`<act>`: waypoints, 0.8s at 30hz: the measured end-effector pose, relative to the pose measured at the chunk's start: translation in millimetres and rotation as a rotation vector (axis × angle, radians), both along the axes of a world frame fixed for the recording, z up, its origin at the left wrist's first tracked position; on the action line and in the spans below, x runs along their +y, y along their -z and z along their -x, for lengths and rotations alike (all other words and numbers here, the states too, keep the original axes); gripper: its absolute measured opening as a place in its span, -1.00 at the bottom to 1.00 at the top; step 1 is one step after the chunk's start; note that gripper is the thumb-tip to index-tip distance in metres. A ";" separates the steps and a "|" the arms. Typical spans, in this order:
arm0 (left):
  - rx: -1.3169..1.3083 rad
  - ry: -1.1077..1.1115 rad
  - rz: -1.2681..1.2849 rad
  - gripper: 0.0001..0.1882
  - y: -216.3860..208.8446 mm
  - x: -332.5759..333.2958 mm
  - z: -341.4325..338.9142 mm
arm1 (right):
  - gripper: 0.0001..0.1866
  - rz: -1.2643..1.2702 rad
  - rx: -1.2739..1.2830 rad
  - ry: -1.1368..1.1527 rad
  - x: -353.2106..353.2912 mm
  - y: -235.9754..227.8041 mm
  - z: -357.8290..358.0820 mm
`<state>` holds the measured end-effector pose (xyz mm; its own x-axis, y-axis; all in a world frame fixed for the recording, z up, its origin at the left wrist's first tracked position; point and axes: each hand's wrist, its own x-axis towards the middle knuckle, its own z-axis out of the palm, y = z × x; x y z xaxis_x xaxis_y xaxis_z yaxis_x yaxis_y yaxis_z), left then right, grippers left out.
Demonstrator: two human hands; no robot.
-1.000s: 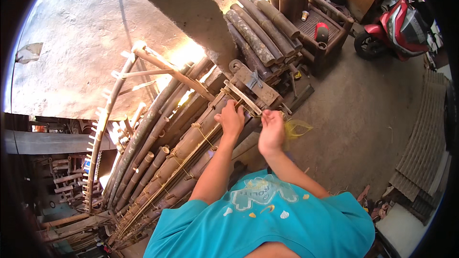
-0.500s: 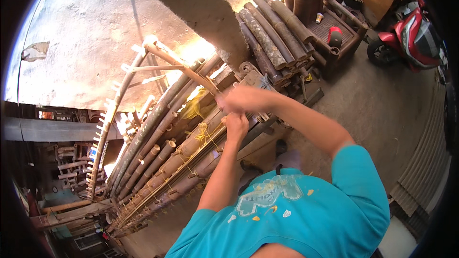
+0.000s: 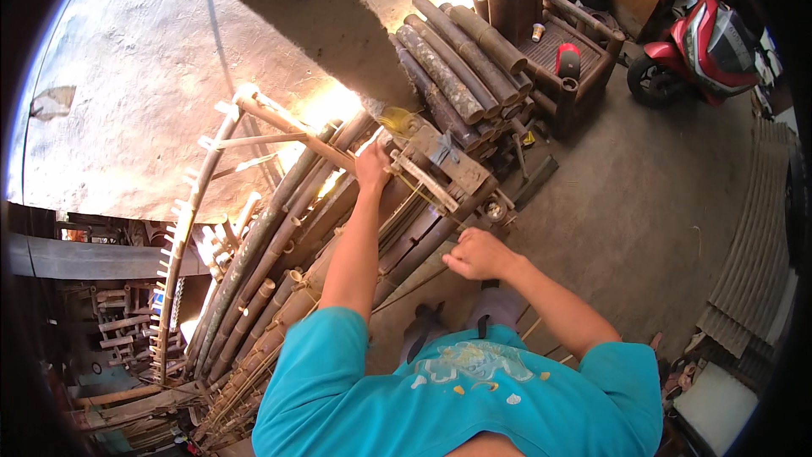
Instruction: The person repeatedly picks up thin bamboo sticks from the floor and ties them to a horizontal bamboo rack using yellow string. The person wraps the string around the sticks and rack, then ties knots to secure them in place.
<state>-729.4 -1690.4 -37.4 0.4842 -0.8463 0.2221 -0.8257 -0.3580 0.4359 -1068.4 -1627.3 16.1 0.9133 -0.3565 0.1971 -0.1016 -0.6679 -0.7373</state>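
A wooden block device [image 3: 452, 165] with a slatted wooden piece [image 3: 427, 184] along its near side sits at the end of the long bamboo poles. My left hand [image 3: 372, 162] is closed at the slatted piece's left end. A tangle of yellow string [image 3: 399, 121] shows at its fingertips and appears to be in its grip. My right hand [image 3: 475, 256] is closed in the air, nearer to me and just below a small metal wheel [image 3: 495, 210] on the device. A thin strand seems to run to it from the device; what its fingers hold is too small to make out.
Bamboo poles [image 3: 279, 288] run down to the lower left, beside a curved pegged frame [image 3: 190, 195]. Cut bamboo lengths [image 3: 461, 68] are stacked beyond the device, near a bamboo chair [image 3: 562, 46]. A red motorbike [image 3: 702, 51] stands far right; corrugated sheets [image 3: 744, 237] lie below it.
My hands, together before, are now apart. The left has gone up and left to the slatted piece, with yellow string now beside it. The right has come down toward me.
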 end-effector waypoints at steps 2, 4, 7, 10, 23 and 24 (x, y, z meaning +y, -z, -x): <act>0.123 0.036 -0.036 -0.63 -17.8 -0.7 6.7 | -0.72 0.069 0.067 0.095 8.2 1.4 -6.6; 0.190 0.052 -0.041 -0.62 -54.8 30.1 4.9 | -0.83 0.228 0.113 0.239 28.1 -4.7 -19.1; 0.139 0.005 -0.023 -0.59 -117.8 127.1 -13.7 | -0.78 0.044 -0.015 0.153 101.2 -21.4 -60.2; -0.004 -0.119 -0.003 -0.61 -139.8 258.1 -54.4 | -0.75 -0.503 0.023 -0.117 199.8 -1.8 -108.9; 0.230 -0.006 0.053 -0.77 -23.9 408.2 -34.8 | -0.57 -0.483 -0.211 0.037 236.5 -78.5 -344.4; 0.207 0.003 -0.096 -0.74 -51.3 403.3 -26.7 | -0.47 -0.131 -0.058 0.113 210.0 -53.5 -357.4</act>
<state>-702.7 -1287.1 13.9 0.5089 -0.8600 0.0363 -0.7228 -0.4041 0.5606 -711.0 -1417.3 69.6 0.8542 -0.4825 0.1935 -0.1256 -0.5527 -0.8239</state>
